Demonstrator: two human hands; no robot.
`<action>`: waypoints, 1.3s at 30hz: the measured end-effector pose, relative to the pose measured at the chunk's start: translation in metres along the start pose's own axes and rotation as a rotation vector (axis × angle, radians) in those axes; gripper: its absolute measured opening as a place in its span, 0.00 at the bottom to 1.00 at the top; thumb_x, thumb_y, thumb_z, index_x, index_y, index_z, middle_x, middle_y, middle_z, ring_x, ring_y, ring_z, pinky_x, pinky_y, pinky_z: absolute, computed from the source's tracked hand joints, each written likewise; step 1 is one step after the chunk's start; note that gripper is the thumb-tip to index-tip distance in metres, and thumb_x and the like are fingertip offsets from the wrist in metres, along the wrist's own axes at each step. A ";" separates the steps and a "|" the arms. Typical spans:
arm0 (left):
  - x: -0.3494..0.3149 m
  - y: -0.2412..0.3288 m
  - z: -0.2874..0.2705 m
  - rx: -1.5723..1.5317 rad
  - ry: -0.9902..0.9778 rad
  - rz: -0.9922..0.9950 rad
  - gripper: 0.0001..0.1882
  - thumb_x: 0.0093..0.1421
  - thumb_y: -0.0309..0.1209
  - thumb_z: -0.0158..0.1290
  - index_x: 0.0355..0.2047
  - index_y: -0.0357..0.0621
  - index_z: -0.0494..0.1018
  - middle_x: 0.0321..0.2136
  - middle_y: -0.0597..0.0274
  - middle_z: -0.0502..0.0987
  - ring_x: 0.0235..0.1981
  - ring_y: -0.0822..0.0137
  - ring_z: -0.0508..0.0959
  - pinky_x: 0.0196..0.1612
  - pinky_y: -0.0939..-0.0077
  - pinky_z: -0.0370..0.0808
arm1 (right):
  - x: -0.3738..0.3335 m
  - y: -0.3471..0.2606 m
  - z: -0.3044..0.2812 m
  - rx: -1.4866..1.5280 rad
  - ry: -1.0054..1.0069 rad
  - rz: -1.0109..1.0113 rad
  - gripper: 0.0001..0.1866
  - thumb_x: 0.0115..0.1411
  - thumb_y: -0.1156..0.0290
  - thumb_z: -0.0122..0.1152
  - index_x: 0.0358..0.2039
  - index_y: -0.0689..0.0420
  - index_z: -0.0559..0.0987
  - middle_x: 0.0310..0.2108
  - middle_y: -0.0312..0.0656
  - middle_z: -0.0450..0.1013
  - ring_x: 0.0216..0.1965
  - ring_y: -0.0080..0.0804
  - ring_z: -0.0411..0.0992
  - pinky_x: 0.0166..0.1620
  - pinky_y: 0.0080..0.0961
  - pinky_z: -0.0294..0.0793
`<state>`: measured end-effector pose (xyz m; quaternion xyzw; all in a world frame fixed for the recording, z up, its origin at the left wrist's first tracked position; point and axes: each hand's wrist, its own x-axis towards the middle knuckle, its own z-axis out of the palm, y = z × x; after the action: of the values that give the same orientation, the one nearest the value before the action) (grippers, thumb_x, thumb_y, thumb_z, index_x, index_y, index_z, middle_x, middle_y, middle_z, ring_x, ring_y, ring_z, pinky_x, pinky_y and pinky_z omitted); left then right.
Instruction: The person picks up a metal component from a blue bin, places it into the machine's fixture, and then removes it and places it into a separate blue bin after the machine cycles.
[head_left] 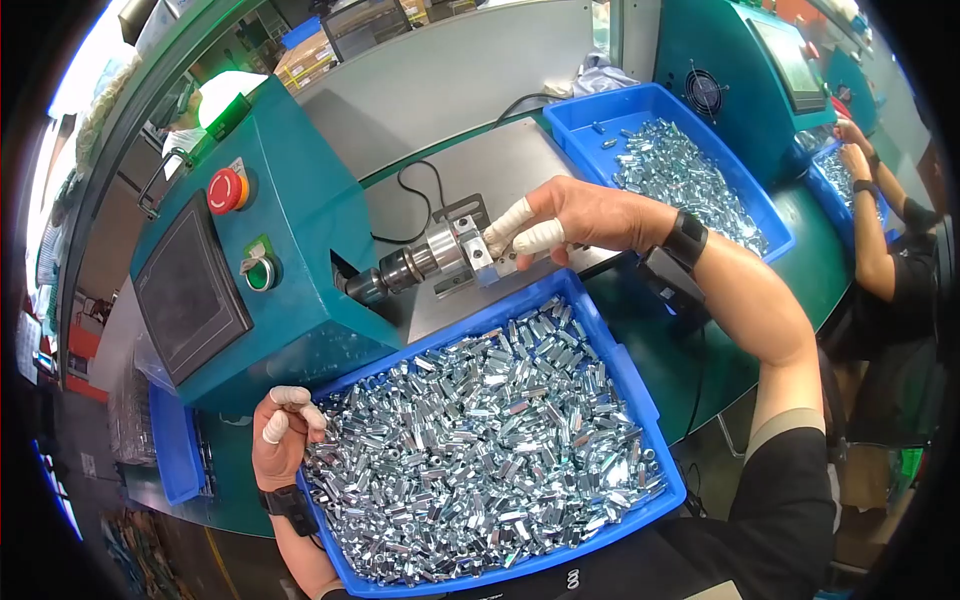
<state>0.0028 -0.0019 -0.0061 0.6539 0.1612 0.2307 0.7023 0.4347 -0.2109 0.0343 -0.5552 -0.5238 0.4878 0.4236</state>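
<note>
My right hand reaches over to a metal clamping fixture. Its taped thumb and forefinger close together at the fixture's right end; whatever lies between the tips is hidden. Facing the fixture is a round steel chuck that juts from a green machine. My left hand is at the left rim of a blue tray, its taped fingers curled in, and I cannot make out what they hold. Shiny hexagonal metal sleeves fill this tray in a deep heap.
Behind my right hand, a second blue tray holds more metal pieces. The machine carries a red stop button, a green switch and a dark screen. A black cable curves behind the chuck. Another person's arms work at far right.
</note>
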 end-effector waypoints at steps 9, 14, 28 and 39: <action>-0.001 0.000 -0.002 -0.002 -0.026 0.010 0.25 0.63 0.49 0.55 0.46 0.38 0.71 0.27 0.56 0.76 0.23 0.67 0.73 0.28 0.76 0.71 | 0.001 -0.003 0.006 0.098 0.146 0.036 0.18 0.63 0.61 0.61 0.45 0.63 0.78 0.36 0.43 0.79 0.36 0.23 0.78 0.28 0.18 0.73; -0.001 0.001 -0.003 0.001 -0.056 0.017 0.25 0.63 0.48 0.54 0.47 0.37 0.72 0.26 0.56 0.75 0.24 0.67 0.73 0.30 0.75 0.70 | -0.001 -0.012 0.010 -0.059 0.375 0.184 0.17 0.64 0.60 0.61 0.41 0.63 0.78 0.29 0.40 0.77 0.33 0.23 0.77 0.29 0.19 0.74; -0.001 0.001 0.001 0.033 -0.092 0.032 0.25 0.65 0.48 0.52 0.50 0.38 0.71 0.28 0.59 0.75 0.27 0.69 0.72 0.31 0.78 0.68 | 0.007 -0.042 0.039 -1.256 0.681 -0.009 0.17 0.51 0.65 0.58 0.37 0.64 0.78 0.30 0.56 0.78 0.35 0.54 0.77 0.41 0.44 0.77; 0.001 0.005 -0.002 0.030 -0.106 0.028 0.25 0.66 0.48 0.51 0.51 0.39 0.71 0.28 0.60 0.75 0.28 0.71 0.72 0.31 0.79 0.67 | -0.080 -0.009 -0.005 -1.469 0.742 -0.116 0.17 0.56 0.67 0.64 0.46 0.55 0.79 0.33 0.48 0.78 0.34 0.44 0.78 0.39 0.35 0.77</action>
<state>0.0018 0.0007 -0.0011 0.6779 0.1181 0.2029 0.6966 0.4399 -0.2892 0.0522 -0.7879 -0.5632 -0.2170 0.1226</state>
